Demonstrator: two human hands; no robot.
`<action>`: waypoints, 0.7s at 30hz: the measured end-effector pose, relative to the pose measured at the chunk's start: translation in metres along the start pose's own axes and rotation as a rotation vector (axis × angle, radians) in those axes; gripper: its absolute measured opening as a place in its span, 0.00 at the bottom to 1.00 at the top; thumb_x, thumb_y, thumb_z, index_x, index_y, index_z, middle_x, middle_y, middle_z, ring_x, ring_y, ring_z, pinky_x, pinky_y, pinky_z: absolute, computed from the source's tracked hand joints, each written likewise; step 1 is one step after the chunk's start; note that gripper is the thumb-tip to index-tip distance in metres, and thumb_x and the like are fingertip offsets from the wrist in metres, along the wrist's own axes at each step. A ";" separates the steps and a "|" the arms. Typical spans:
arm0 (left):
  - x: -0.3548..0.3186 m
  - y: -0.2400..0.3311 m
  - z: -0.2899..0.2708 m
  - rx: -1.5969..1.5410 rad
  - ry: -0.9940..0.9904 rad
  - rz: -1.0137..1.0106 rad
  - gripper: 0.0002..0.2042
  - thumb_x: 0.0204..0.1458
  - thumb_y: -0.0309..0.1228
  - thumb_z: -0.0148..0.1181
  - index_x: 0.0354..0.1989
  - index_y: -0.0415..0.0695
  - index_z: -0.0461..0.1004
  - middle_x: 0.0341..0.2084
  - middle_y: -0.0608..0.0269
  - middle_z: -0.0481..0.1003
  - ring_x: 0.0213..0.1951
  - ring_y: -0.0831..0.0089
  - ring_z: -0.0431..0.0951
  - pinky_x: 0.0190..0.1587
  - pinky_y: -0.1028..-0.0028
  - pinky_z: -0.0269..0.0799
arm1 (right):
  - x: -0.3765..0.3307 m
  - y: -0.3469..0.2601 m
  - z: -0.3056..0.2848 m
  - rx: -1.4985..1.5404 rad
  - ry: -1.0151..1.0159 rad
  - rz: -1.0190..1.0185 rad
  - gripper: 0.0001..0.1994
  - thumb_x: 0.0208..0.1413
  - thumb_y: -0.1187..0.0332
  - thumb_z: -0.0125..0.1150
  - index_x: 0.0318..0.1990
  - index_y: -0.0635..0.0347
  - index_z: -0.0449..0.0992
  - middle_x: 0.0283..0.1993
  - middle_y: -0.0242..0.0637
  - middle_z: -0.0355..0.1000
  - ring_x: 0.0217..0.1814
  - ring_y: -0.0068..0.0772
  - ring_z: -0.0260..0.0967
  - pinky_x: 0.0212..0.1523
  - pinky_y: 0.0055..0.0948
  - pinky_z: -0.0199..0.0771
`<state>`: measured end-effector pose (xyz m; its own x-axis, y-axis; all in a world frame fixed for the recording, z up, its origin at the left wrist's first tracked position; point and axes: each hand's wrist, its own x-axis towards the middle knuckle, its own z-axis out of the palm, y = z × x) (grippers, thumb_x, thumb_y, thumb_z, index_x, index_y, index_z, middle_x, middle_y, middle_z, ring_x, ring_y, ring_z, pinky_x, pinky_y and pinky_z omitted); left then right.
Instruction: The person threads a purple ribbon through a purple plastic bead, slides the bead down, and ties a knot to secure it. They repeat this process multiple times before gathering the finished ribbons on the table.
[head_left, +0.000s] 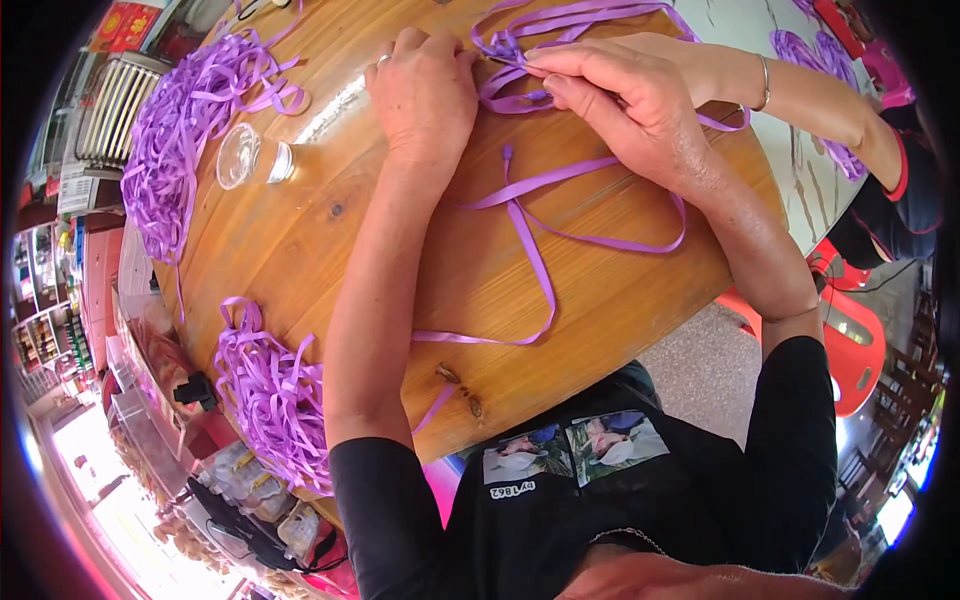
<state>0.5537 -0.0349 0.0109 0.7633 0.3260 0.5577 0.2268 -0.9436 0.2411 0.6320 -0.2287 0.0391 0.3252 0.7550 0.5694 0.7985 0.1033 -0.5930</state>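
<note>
Head view, left hand (425, 100) downturned, right hand (645, 120) angled by purple ribbon (562, 176), grips unclear

The purple ribbon (550, 180) is flat and narrow, & it lies loose on the wooden table (620, 300) in several bends. One length goes slantwise across another, near a short thick end (507, 152) that points to the far side. From there one strand curves down and then turns to the L forearm; another makes a wide loop to the R. Farther up, btw. the two hands, the ribbon gathers in a small tangled bunch (503, 48), w/ more loops around it. The R hand (538, 75) pinches a thin dark piece (498, 60) at this bunch (its exact kind is too small to tell).
</note>
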 end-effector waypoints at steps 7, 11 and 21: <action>-0.015 0.043 -0.072 -1.107 0.076 -0.332 0.06 0.53 0.22 0.59 0.38 0.39 0.78 0.32 0.61 0.77 0.36 0.74 0.77 0.40 0.72 0.72 | -0.003 -0.009 -0.006 -0.003 0.048 0.011 0.11 0.58 0.76 0.55 0.48 0.65 0.75 0.41 0.37 0.75 0.42 0.26 0.73 0.42 0.21 0.72; -0.041 0.054 -0.087 -1.797 -0.026 -0.515 0.09 0.55 0.20 0.57 0.43 0.35 0.74 0.35 0.61 0.77 0.38 0.72 0.77 0.43 0.73 0.74 | -0.006 -0.039 -0.011 0.070 0.014 0.027 0.12 0.58 0.77 0.55 0.49 0.64 0.75 0.42 0.37 0.75 0.44 0.28 0.72 0.44 0.22 0.72; -0.068 0.070 -0.117 -1.936 0.056 -0.567 0.10 0.55 0.24 0.59 0.45 0.38 0.73 0.38 0.61 0.76 0.39 0.74 0.76 0.44 0.70 0.73 | -0.020 -0.077 -0.004 0.411 0.019 0.159 0.12 0.58 0.81 0.55 0.49 0.66 0.73 0.39 0.34 0.73 0.36 0.17 0.71 0.33 0.14 0.70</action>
<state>0.4473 -0.1161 0.0825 0.8283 0.5432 0.1373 -0.4639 0.5275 0.7117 0.5658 -0.2543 0.0751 0.4403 0.7706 0.4608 0.4710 0.2388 -0.8492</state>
